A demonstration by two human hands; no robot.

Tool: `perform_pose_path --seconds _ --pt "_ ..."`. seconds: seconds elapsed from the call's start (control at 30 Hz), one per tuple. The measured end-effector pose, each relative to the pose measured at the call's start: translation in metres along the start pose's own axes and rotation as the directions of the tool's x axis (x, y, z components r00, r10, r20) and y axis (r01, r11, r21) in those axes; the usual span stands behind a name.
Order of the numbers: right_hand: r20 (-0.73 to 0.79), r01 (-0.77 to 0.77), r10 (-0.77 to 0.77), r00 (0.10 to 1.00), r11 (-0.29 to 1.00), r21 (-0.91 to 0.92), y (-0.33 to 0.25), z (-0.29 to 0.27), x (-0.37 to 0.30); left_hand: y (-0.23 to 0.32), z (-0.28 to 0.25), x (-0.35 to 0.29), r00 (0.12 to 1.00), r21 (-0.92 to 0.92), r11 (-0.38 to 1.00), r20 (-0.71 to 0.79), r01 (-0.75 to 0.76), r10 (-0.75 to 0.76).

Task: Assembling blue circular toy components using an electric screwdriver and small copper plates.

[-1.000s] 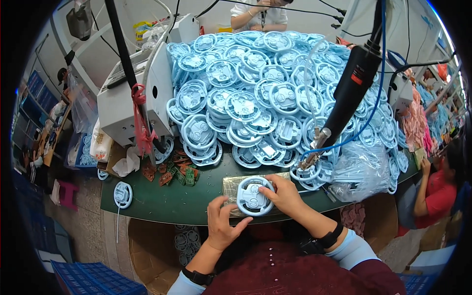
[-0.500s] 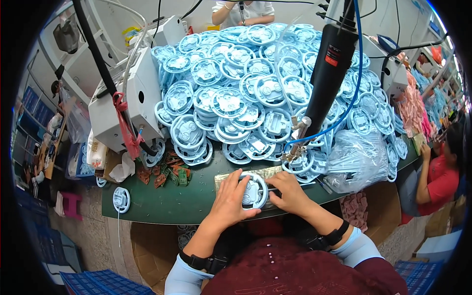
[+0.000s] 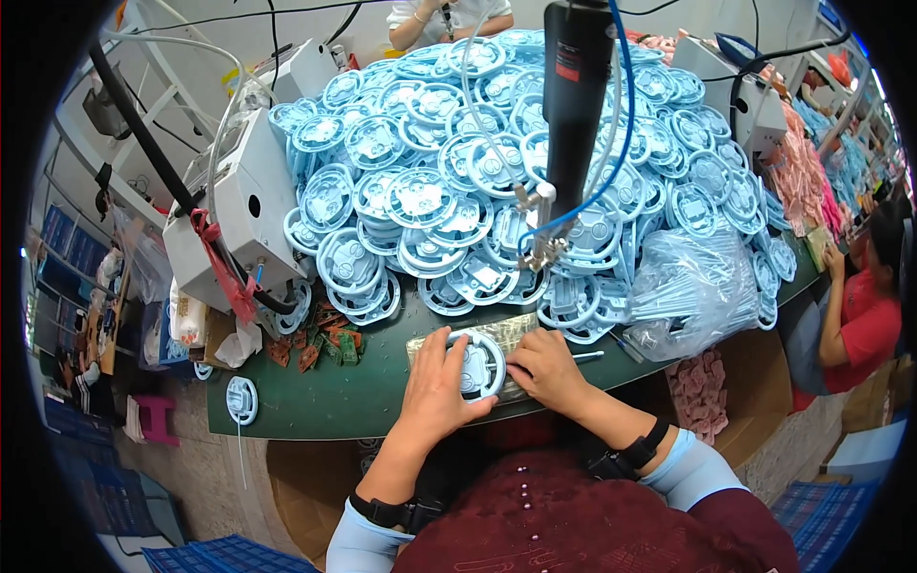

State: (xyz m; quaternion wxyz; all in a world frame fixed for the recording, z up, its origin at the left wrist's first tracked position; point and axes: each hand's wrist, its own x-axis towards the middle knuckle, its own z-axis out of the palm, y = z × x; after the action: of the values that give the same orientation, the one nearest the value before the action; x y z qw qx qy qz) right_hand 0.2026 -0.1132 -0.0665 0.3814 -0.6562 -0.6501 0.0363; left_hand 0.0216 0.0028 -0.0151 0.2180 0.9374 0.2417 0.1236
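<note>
My left hand (image 3: 435,387) is closed around a light-blue round plastic part (image 3: 480,367), its fingers along the far left side and thumb at the near edge. The part is tilted up at the edge of a gold-coloured metal block (image 3: 511,331). My right hand (image 3: 548,369) pinches a thin pale-blue stick (image 3: 590,355) against the part's right side. The stick's far end sticks out beyond the hand; the pinched end is hidden by the fingers. Above the hands hangs a black powered screwdriver (image 3: 576,105) with a metal tip assembly (image 3: 546,246).
A large heap of similar blue round parts (image 3: 420,196) fills the back. A clear bag of pale-blue sticks (image 3: 693,296) lies right. Green and orange pieces (image 3: 325,339) lie left, near a grey machine box (image 3: 244,210). One part with a stick (image 3: 242,399) overhangs the left edge. Co-workers sit beyond.
The screwdriver has swung left and stands more upright. My right hand has turned slightly, fingers closer to the part. The whole view has shifted a little; the left hand keeps its hold.
</note>
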Motion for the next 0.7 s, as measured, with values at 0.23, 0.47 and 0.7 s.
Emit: perform_pose_path --seconds 0.23,0.47,0.7 --pt "-0.033 0.013 -0.013 0.999 1.000 0.006 0.0005 -0.0001 0.0003 0.0018 -0.0046 0.0032 1.000 -0.003 1.000 -0.006 0.001 -0.001" --pt "-0.030 0.015 -0.015 0.999 1.000 0.008 0.0012 0.0001 -0.0004 0.0040 -0.0022 0.0035 1.000 0.037 0.999 0.018 -0.024 0.023" --pt "-0.028 0.012 -0.013 1.000 1.000 -0.003 0.0004 0.0009 -0.0009 0.0003 -0.0043 0.0033 0.998 -0.004 1.000 0.063 0.010 -0.010"
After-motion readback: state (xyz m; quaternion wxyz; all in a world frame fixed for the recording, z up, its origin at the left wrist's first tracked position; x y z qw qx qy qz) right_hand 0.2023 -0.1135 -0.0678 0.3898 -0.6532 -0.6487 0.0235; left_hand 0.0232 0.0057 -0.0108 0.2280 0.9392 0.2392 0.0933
